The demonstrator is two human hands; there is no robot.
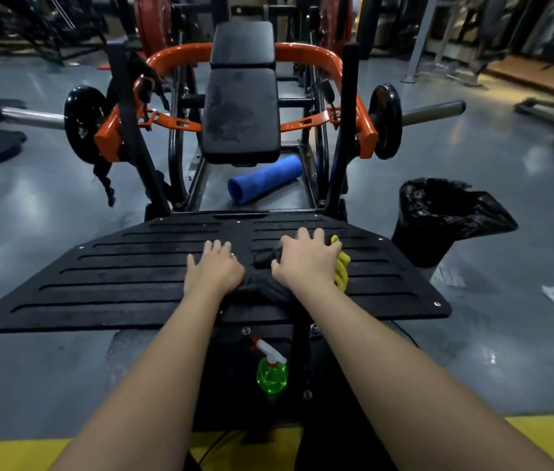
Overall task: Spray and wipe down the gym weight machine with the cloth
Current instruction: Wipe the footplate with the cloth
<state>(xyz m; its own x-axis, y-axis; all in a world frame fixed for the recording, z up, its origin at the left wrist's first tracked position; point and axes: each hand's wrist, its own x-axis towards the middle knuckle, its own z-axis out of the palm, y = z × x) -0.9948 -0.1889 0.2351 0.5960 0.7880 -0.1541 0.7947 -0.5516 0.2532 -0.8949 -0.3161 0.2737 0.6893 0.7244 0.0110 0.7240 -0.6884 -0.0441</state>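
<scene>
Head cam: on the black footplate, left hand lies flat with fingers straight, right hand presses spread fingers onto the black-and-yellow cloth.

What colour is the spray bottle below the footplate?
The spray bottle is bright green with a white-and-orange trigger, clearest in the head view.

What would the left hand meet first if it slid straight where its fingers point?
The left hand meets only bare footplate to its far edge; beyond, probably the blue foam roller, though depth is unclear.
</scene>
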